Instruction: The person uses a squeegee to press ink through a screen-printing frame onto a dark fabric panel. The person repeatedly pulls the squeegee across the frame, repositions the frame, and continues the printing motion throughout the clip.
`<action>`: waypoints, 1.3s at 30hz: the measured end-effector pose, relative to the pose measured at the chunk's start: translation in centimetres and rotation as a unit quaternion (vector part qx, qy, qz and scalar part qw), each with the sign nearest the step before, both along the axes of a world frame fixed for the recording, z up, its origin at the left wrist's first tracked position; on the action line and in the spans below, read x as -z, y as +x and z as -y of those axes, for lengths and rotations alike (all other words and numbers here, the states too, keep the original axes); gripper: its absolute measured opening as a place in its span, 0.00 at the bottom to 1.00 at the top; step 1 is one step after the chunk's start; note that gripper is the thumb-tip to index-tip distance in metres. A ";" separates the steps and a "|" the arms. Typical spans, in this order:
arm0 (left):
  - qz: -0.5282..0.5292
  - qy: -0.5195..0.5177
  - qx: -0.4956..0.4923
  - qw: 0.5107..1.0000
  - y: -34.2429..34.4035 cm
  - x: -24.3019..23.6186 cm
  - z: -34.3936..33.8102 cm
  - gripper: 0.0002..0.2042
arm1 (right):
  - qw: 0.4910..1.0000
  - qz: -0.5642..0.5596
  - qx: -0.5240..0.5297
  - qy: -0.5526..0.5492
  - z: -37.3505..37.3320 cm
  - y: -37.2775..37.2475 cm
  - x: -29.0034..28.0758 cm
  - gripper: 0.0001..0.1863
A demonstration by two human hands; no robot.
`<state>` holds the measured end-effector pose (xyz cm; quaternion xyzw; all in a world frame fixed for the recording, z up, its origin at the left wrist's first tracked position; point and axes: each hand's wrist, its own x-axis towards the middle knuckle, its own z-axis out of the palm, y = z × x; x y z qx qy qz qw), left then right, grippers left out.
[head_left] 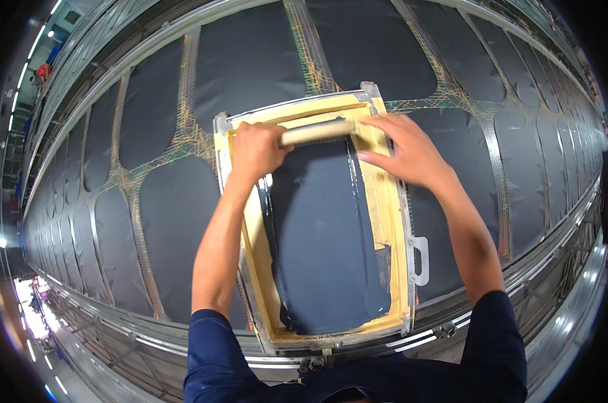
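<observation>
A screen-printing frame [407, 272] with yellow taped inner edges lies on a long table of dark fabric pieces. Dark ink [324, 228] covers much of its mesh, with wet streaks along both sides. Across the far end of the mesh sits a squeegee [317, 132] with a pale, rounded handle. My left hand [258, 151] is closed around the handle's left end. At its right end is my right hand [405, 149], fingers stretched out and thumb apart, over the frame's right side; whether it touches the squeegee is hard to tell.
Dark fabric panels [243, 60] lie in rows along the table, with patterned strips [311, 60] between them. A metal rail [116, 77] runs along the far edge, another along the near edge. A white handle [421, 260] sticks out from the frame's right side.
</observation>
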<state>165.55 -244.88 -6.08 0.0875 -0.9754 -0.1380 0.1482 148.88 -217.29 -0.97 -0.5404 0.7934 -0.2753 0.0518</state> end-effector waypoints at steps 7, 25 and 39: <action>0.207 0.078 -0.057 0.973 -6.1 -2.7 5.0 0.20 | 0.988 -0.085 0.008 0.127 13.2 -7.2 1.7 0.34; 0.191 0.060 -0.022 0.980 11.8 -0.8 -11.4 0.15 | 0.990 -0.012 -0.082 0.118 -3.0 11.0 5.2 0.21; 0.135 0.078 -0.001 0.988 25.3 -1.4 -22.6 0.10 | 0.988 0.004 -0.076 0.136 -14.4 24.2 3.7 0.16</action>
